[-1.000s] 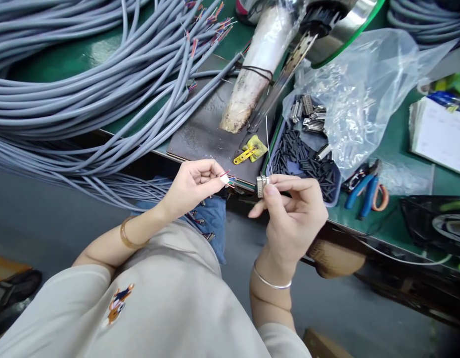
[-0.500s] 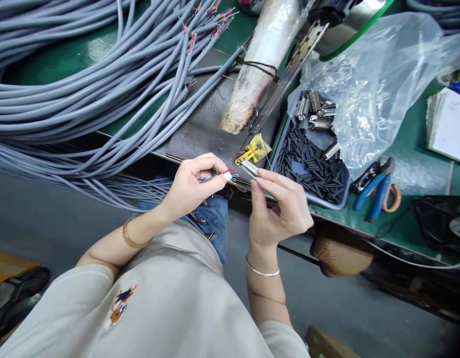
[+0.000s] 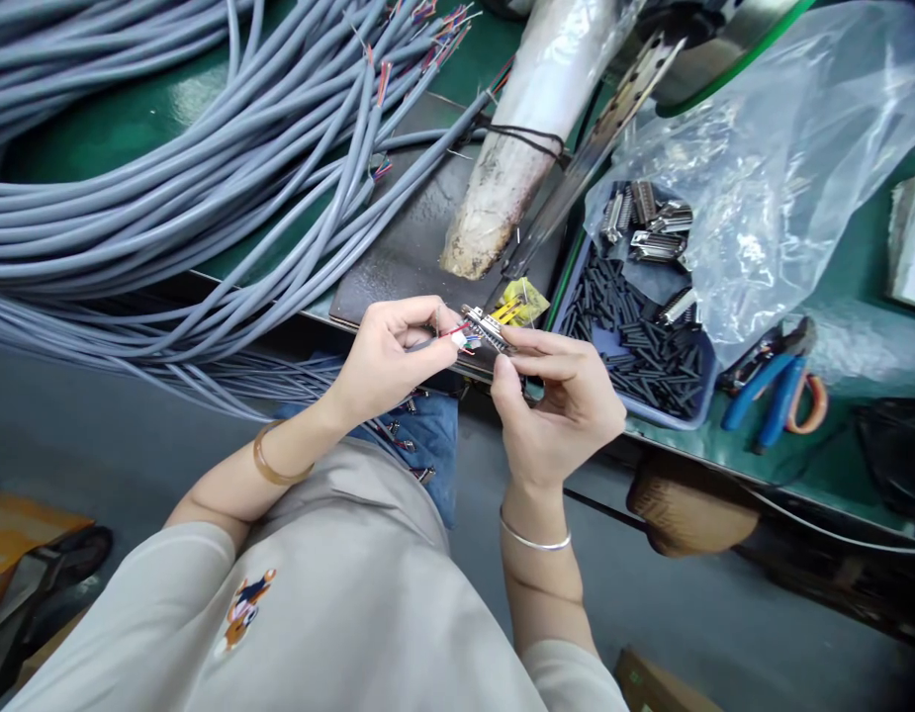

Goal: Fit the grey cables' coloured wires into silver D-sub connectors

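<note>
My left hand (image 3: pixel 398 346) pinches the stripped end of a cable, and its thin coloured wires (image 3: pixel 470 342) fan out past my fingertips. Between thumb and fingers, my right hand (image 3: pixel 557 396) grips a metal multi-pin connector (image 3: pixel 487 326). The connector's pin row is right at the wire ends; whether any wire touches a pin is too small to tell. Just behind it, a yellow clip-like piece with yellow wrapping (image 3: pixel 522 302) rests on the dark board (image 3: pixel 398 267). The soldering-iron-like metal rod (image 3: pixel 546 218) slants down toward that spot.
Bundled grey cables (image 3: pixel 205 198) cover the left of the bench. A wrapped white roll (image 3: pixel 502 168) lies at the middle. To the right are a blue tray (image 3: pixel 705 396) of black sleeves and metal connectors, a clear plastic bag (image 3: pixel 805 178), and blue-handled pliers (image 3: pixel 779 396).
My right hand has brought the connector left, close against the wire ends in my left hand. The left hand has barely moved, and the view has shifted slightly.
</note>
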The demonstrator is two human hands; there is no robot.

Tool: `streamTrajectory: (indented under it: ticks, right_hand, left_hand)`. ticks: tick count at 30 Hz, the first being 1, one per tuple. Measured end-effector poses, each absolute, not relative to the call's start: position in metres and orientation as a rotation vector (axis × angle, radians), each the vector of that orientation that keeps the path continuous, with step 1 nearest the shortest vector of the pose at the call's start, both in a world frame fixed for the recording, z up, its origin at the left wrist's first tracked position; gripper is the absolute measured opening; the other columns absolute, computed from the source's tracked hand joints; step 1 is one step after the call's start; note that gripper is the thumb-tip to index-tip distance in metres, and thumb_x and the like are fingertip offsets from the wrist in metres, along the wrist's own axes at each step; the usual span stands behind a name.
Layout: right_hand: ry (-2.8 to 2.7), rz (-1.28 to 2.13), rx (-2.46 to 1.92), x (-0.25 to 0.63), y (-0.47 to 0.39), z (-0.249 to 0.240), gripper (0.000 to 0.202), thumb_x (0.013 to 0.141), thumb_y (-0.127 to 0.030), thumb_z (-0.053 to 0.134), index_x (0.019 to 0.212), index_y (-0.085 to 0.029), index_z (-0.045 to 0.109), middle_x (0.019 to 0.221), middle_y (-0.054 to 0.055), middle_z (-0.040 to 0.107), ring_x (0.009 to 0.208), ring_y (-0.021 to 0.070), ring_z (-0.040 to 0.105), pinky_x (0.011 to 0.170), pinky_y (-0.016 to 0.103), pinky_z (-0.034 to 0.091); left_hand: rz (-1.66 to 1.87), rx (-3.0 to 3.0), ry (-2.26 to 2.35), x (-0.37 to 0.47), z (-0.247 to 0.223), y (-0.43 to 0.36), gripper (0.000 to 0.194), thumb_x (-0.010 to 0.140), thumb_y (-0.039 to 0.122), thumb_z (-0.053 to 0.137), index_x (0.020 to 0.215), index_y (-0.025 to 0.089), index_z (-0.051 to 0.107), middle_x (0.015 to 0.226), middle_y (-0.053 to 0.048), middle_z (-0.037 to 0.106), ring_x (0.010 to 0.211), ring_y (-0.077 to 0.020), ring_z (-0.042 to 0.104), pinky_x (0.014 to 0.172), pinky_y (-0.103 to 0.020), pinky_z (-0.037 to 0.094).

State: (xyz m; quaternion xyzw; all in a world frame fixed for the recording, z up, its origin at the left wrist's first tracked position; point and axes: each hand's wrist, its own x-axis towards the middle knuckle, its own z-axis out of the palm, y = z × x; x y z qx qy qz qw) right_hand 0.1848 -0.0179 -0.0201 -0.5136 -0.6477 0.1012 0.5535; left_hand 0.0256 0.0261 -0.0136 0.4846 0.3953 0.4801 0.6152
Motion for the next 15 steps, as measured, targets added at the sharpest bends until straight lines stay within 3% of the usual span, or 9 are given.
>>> streamTrajectory:
  ticks: [15]
  right_hand:
    - [-1.599,0.129,-1.247,0.1873,-0.0108,-0.0135,0.012,0.083,-0.013,0.074,0.081,-0.024,0.069,0.096,0.001,0.080,0.088,0.0192,0.077,0.077,0.038,0.065]
  left_hand:
    - [1.097,1.107,0.936,0.0259,-0.0056,0.0295,0.014,0.076,0.017,0.071,0.065,0.016,0.062,0.073,-0.002,0.065,0.065,-0.0095,0.055,0.059,-0.022,0.045]
